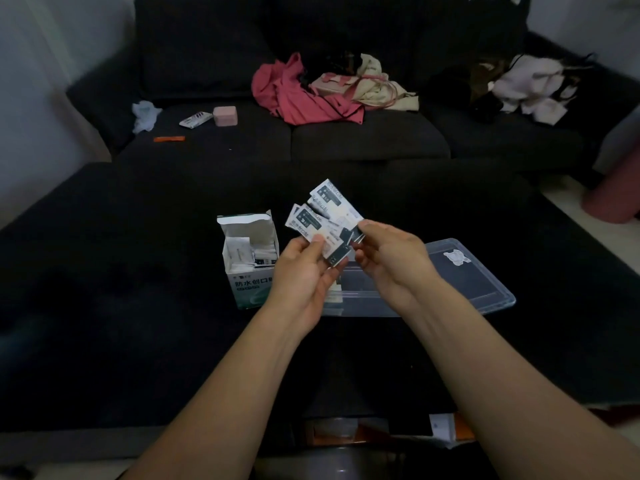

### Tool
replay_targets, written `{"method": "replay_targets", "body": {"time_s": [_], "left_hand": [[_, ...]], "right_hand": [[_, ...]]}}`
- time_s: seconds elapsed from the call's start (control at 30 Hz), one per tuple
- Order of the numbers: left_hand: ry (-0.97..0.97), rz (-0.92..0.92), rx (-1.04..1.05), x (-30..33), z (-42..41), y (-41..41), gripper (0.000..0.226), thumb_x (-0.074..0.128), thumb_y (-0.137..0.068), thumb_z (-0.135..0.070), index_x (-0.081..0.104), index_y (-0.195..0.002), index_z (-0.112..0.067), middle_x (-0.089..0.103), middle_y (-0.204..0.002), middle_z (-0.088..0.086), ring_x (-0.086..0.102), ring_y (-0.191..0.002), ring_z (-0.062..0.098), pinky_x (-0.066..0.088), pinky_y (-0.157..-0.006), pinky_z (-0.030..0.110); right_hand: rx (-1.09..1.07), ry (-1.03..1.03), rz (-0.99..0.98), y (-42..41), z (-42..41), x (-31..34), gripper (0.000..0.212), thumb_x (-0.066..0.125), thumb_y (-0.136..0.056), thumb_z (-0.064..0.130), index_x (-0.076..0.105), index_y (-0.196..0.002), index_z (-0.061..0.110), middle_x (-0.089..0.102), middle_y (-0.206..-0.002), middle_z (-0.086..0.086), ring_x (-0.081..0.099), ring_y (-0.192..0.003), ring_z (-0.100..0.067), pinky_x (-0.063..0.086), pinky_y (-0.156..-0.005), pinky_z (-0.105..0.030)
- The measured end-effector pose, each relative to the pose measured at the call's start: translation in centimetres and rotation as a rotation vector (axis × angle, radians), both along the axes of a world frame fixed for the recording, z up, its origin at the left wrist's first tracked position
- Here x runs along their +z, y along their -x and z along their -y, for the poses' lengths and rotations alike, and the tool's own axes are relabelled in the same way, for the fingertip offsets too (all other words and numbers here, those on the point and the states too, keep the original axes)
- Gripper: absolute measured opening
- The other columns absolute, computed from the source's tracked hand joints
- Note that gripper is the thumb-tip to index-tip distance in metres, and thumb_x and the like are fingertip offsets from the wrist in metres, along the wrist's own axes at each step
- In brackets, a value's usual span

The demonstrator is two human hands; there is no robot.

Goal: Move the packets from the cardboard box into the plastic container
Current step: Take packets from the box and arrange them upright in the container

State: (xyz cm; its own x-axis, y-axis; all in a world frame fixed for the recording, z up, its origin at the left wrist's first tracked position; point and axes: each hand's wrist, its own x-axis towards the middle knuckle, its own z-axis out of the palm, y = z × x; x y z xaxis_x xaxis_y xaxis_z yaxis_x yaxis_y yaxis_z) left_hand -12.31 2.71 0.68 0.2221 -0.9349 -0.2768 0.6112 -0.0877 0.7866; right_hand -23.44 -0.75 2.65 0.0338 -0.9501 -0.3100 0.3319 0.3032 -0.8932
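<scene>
While fanned, packets [323,216] sit pinched in both hands' grip.

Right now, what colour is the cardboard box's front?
White with a green band and dark print on the cardboard box; head view.

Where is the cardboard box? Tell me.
In the head view, the cardboard box stands open, left of centre, beside the left hand and the plastic container.

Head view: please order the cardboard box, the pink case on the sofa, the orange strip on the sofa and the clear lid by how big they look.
1. clear lid
2. cardboard box
3. pink case and orange strip: they look similar, and both lie farther from the camera, so I do not rank them.
</scene>
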Motion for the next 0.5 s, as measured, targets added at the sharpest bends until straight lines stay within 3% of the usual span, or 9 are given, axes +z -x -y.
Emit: {"method": "replay_targets", "body": {"time_s": [0.17, 0.27, 0.4, 0.5], "left_hand": [[0.008, 0.248, 0.123, -0.7, 0.6, 0.1, 0.017, 0.046, -0.106, -0.011, 0.057, -0.118, -0.013, 0.075, -0.110, 0.011, 0.075, -0.099, 0.023, 0.060, -0.089, 0.041], [0.040, 0.353, 0.130, -0.9, 0.6, 0.1, 0.022, 0.046, -0.106, -0.011, 0.062, -0.121, -0.013, 0.076, -0.108, 0.008, 0.075, -0.098, 0.020, 0.060, -0.087, 0.040], [0.035, 0.214, 0.096, -0.5, 0.4, 0.1, 0.024, 0.046, -0.104, -0.007, 0.066, -0.117, -0.010, 0.076, -0.107, 0.012, 0.075, -0.099, 0.022, 0.061, -0.085, 0.035], [0.027, 0.064, 0.105, -0.3, 0.4, 0.3, 0.028, 0.041, -0.108, -0.024, 0.063, -0.116, -0.010, 0.077, -0.105, 0.014, 0.075, -0.099, 0.026, 0.060, -0.088, 0.040]], "right_hand": [[-0.125, 0.034, 0.113, 0.0, 0.1, 0.5, 0.009, 0.063, -0.096, 0.009, 0.069, -0.101, 0.003, 0.072, -0.089, -0.011, 0.066, -0.068, -0.010, 0.055, -0.062, -0.020], [-0.045, 0.029, 0.075, 0.0, -0.2, 0.3, 0.009, 0.064, -0.095, 0.008, 0.070, -0.099, 0.002, 0.075, -0.091, -0.014, 0.069, -0.072, -0.014, 0.058, -0.065, -0.022], [0.001, 0.067, -0.167, -1.5, -1.2, -0.9, 0.006, 0.067, -0.093, 0.009, 0.070, -0.089, 0.007, 0.076, -0.089, -0.011, 0.070, -0.075, -0.015, 0.058, -0.065, -0.022], [-0.049, 0.095, -0.230, -2.2, -1.5, -1.5, 0.006, 0.068, -0.091, 0.009, 0.072, -0.087, 0.009, 0.075, -0.085, -0.008, 0.068, -0.071, -0.011, 0.054, -0.059, -0.020]]}}
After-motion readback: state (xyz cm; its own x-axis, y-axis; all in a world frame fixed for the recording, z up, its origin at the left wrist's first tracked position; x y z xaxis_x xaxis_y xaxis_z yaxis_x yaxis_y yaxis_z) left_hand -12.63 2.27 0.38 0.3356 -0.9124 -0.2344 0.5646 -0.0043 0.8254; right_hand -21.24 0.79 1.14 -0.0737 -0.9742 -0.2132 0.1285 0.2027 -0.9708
